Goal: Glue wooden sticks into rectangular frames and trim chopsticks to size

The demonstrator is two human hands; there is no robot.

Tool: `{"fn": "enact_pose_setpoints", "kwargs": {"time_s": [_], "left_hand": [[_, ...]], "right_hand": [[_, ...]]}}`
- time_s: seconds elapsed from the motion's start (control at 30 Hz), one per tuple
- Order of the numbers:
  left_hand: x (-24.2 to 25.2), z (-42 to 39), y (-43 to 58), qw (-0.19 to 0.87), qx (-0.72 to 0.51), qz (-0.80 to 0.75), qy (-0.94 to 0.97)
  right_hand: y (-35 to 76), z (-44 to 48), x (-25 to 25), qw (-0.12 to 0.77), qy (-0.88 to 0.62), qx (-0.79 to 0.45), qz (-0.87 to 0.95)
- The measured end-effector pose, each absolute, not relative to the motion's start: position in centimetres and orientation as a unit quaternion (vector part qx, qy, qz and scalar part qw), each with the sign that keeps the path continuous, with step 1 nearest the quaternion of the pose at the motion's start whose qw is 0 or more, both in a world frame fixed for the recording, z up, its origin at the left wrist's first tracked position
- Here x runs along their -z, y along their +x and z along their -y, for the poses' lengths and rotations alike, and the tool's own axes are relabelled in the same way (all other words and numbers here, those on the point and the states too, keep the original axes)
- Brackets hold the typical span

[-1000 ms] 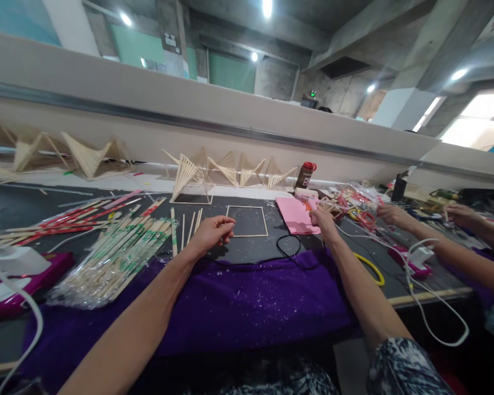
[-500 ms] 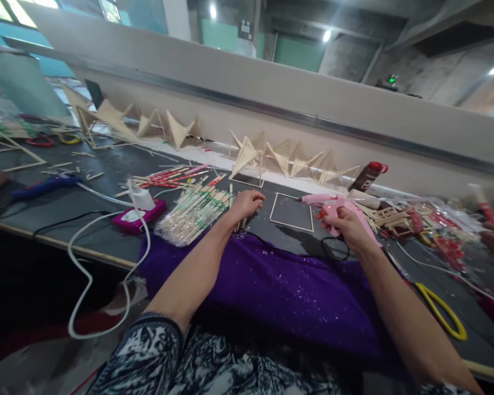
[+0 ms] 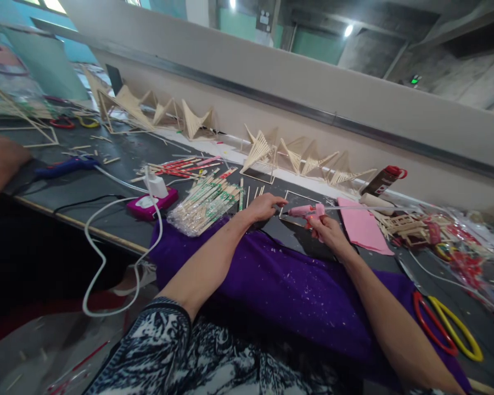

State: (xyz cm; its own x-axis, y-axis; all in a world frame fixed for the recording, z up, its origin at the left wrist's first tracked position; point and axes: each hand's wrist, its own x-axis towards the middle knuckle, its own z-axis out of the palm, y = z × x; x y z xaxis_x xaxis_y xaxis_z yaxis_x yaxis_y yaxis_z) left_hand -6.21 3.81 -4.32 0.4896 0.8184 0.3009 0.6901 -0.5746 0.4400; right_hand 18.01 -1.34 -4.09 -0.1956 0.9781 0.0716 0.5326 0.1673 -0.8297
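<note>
My right hand (image 3: 328, 229) grips a pink glue gun (image 3: 307, 210), whose nozzle points left at the near left corner of a square frame of thin wooden sticks (image 3: 304, 196) lying on the dark table (image 3: 86, 186). My left hand (image 3: 263, 207) rests with curled fingers at that same corner, thumb and fingertips pinched at the frame's edge. Both forearms lie over a purple cloth (image 3: 288, 285) speckled with white bits.
A plastic pack of chopsticks (image 3: 203, 204) and loose sticks lie left of my hand. A pink power strip (image 3: 150, 204) with a white cable, a blue glue gun (image 3: 63, 166), a pink sheet (image 3: 362, 227), a bottle (image 3: 385, 180) and finished stick models (image 3: 259, 153) line the wall.
My right hand picked up the pink glue gun from the right and brought its nozzle to the frame's corner. My left hand moved to that corner. The camera turned left.
</note>
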Motion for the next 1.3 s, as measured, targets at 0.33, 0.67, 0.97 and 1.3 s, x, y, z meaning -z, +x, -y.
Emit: {"fn": "enact_pose_setpoints", "kwargs": {"time_s": [0.33,0.67,0.97,1.3], "left_hand": [[4.8,-4.2,-6.1,0.163,-0.212,-0.46,0.847],[5.1,-4.1,-5.9,0.149,-0.199,-0.459,0.853],[5.0,-4.0,-5.9,0.155,-0.204,-0.462,0.849],[5.2,-4.1,-5.9,0.156,-0.205,-0.462,0.848]], "right_hand": [[17.4,1.0,4.5,0.299,-0.556,-0.335,0.699],[17.9,0.8,5.1,0.291,-0.549,-0.268,0.736],[17.6,0.9,5.0,0.276,-0.57,-0.258,0.73],[17.7,0.9,5.1,0.271,-0.583,-0.233,0.729]]}}
